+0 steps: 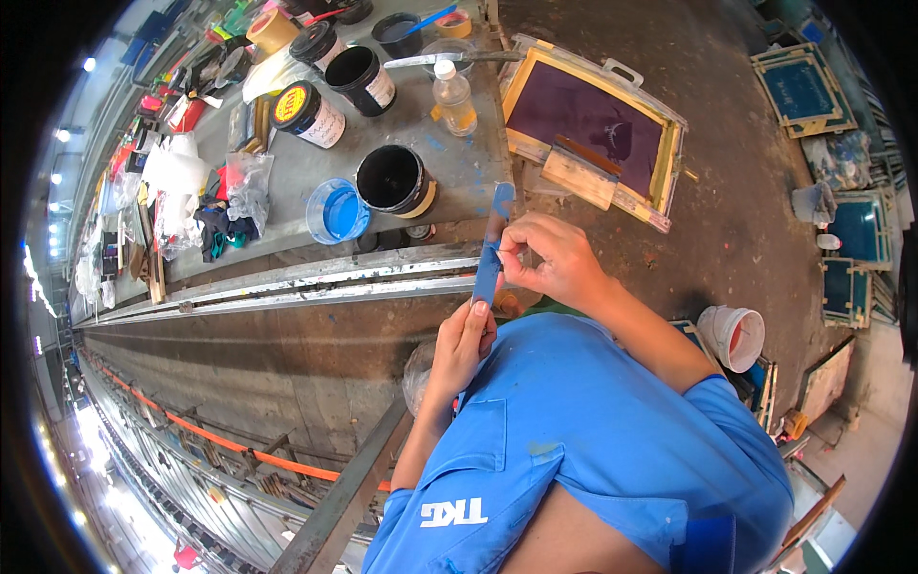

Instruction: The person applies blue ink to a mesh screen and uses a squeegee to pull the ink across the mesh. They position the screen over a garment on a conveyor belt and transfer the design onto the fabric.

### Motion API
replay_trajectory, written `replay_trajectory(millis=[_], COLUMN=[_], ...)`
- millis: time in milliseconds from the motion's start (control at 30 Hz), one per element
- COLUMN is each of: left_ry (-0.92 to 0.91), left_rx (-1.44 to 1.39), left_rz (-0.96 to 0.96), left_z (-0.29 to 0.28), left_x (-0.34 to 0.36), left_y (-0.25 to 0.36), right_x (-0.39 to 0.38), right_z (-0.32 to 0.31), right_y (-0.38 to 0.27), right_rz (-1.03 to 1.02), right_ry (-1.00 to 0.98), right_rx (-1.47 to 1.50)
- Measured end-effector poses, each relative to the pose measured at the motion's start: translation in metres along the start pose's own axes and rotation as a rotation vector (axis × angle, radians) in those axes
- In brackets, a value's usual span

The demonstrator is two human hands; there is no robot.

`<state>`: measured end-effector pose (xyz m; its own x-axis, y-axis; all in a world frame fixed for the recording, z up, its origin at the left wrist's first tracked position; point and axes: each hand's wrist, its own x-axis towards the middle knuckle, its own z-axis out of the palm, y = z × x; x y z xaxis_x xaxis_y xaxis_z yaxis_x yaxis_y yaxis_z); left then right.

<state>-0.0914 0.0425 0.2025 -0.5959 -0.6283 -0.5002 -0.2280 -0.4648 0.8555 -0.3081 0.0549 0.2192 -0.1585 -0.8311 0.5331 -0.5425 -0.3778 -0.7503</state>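
Observation:
My left hand [460, 346] is closed around the lower end of a narrow, flat blue strip with a rounded tip, which looks like an ink spatula [487, 266]. Its blade stands nearly upright, with darker smears near the middle. Beside the blade's right edge, the thumb and forefinger of my right hand [557, 256] are pinched together; whatever lies between them is too small to make out. Just beyond the blade, a black open tub [392, 182] sits near the table edge. To its left is a clear cup of blue ink [339, 211].
The grey worktable [421, 134] also bears black jars [360, 78], a clear bottle [454, 100] and a long blade [440, 59]. A framed screen [593, 110] with a wooden block [579, 175] on it lies to the right. A white bucket [732, 337] stands on the floor, right.

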Motion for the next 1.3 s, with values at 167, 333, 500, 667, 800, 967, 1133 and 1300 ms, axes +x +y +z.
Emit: replay_trajectory(millis=[167, 333, 500, 667, 800, 967, 1133, 1300], left_ry=[-0.090, -0.125, -0.125, -0.105, -0.046, -0.068, -0.072, -0.100], left_rx=[-0.153, -0.161, -0.179, -0.193, -0.244, -0.227, -0.191, -0.128], left_rz=[-0.026, -0.019, -0.010, -0.028, 0.013, 0.015, 0.010, -0.011], left_z=[-0.002, 0.000, 0.002, 0.004, -0.001, -0.001, 0.003, 0.005], left_x=[-0.004, -0.007, -0.003, -0.004, -0.003, -0.004, -0.004, 0.000], left_y=[0.019, 0.030, 0.026, 0.026, 0.028, 0.031, 0.036, 0.035], right_x=[-0.002, -0.004, -0.010, -0.019, -0.029, -0.034, -0.033, -0.005], right_z=[-0.002, -0.006, -0.010, -0.017, -0.021, -0.031, -0.034, -0.025], right_y=[0.004, 0.003, 0.004, 0.007, 0.009, 0.016, 0.023, 0.009], right_rz=[-0.024, 0.005, 0.087, 0.149, 0.181, 0.304, 0.445, 0.672], right_ry=[-0.036, -0.012, -0.005, 0.002, -0.037, -0.266, -0.477, -0.202], right_rx=[0.030, 0.097, 0.129, 0.130, 0.142, 0.020, -0.139, 0.475])
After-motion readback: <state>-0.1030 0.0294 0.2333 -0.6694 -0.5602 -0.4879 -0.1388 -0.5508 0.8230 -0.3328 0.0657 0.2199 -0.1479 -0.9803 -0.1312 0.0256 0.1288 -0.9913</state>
